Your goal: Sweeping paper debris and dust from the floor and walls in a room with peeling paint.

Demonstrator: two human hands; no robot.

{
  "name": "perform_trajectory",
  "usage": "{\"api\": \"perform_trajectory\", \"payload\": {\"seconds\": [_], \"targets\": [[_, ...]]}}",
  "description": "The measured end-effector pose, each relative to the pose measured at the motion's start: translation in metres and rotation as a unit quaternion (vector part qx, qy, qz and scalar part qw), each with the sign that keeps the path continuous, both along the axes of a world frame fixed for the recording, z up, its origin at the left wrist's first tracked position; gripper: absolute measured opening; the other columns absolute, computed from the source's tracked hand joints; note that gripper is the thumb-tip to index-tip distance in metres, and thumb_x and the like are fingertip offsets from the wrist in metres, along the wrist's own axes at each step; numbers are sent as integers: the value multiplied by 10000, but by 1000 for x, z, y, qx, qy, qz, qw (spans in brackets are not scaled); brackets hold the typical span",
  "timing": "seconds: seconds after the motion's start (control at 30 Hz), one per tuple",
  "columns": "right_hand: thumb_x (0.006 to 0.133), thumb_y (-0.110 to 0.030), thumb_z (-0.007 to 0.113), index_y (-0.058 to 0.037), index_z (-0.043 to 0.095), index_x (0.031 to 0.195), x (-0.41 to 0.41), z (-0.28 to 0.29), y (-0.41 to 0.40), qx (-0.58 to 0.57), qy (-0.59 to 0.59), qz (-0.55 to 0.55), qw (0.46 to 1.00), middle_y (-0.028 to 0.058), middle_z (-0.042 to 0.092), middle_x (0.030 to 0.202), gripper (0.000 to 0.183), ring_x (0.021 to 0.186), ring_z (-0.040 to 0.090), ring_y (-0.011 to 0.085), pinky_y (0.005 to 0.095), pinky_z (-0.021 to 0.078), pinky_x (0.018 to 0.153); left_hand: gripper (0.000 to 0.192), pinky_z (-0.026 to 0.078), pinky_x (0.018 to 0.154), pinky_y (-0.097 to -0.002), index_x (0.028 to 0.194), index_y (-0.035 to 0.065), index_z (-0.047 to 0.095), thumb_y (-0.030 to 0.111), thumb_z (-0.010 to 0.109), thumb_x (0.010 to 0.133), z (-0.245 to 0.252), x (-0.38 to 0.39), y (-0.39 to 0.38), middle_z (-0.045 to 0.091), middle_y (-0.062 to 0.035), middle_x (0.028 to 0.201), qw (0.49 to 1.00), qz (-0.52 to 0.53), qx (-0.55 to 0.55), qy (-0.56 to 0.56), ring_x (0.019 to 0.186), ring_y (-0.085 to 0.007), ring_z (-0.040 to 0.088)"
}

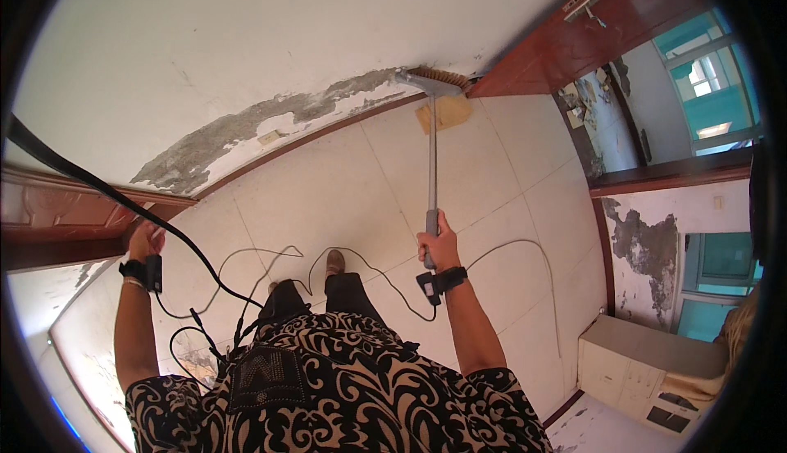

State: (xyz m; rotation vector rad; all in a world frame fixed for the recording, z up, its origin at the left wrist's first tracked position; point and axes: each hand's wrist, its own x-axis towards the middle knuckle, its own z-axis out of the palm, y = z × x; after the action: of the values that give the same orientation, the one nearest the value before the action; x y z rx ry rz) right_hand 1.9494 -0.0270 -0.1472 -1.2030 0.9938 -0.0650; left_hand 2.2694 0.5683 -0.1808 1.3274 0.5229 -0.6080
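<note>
My right hand [439, 245] grips the grey handle of a long-handled brush [433, 158]. Its bristle head [438, 79] touches the foot of the wall near the edge of the red-brown door. A yellowish flat piece [452, 113] lies on the tiles under the brush head and handle. At the left, my left hand [147, 239] is raised near a wooden door frame, partly behind a black cable; its fingers are blurred, and whether they hold anything is unclear. Grey patches of bare plaster [246, 121] run along the lower wall above the brown skirting.
Thin cables [369, 262] from my wrist devices loop above the tiled floor [492, 207]. The red-brown door [553, 41] stands at upper right beside a doorway. A pale cabinet [627, 361] is at lower right. A wall socket [268, 137] sits low on the peeling wall.
</note>
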Motion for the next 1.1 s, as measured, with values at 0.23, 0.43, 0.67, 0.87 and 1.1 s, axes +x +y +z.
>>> {"api": "perform_trajectory", "payload": {"seconds": [0.23, 0.43, 0.67, 0.87, 1.1], "targets": [[641, 45, 482, -115, 272, 1232, -68, 25, -5, 7, 29, -43, 999, 28, 416, 496, 647, 342, 378, 91, 213, 297, 301, 360, 476, 612, -274, 1125, 56, 365, 100, 418, 771, 6, -59, -10, 525, -93, 991, 990, 62, 119, 48, 783, -195, 543], [644, 40, 495, -98, 279, 1224, -74, 16, -25, -23, 28, -65, 997, 24, 424, 496, 635, 345, 402, 95, 225, 332, 301, 358, 473, 604, -279, 1109, 60, 385, 126, 446, 763, 7, -66, -15, 536, -78, 972, 988, 44, 137, 60, 761, -182, 552], [652, 39, 490, -110, 312, 1167, 6, -17, -13, 78, -69, -120, 987, 33, 424, 506, 565, 337, 385, 110, 241, 328, 306, 300, 490, 580, -298, 1082, 58, 389, 83, 416, 784, 22, -85, -49, 537, -100, 964, 995, 23, 77, 60, 728, -200, 559], [647, 40, 495, -101, 231, 1248, -56, 9, 5, 47, 1, -6, 999, 31, 434, 499, 672, 340, 391, 101, 229, 327, 307, 328, 471, 612, -276, 1107, 55, 375, 111, 405, 785, 15, -116, -27, 525, -97, 993, 987, 51, 116, 94, 790, -189, 543], [670, 44, 476, -107, 241, 1240, -64, 7, -13, 63, -41, -108, 991, 36, 428, 536, 634, 354, 378, 84, 201, 305, 307, 336, 479, 573, -289, 1105, 44, 373, 100, 407, 776, 7, -127, -14, 528, -109, 974, 981, 48, 162, 94, 748, -203, 556]]}}
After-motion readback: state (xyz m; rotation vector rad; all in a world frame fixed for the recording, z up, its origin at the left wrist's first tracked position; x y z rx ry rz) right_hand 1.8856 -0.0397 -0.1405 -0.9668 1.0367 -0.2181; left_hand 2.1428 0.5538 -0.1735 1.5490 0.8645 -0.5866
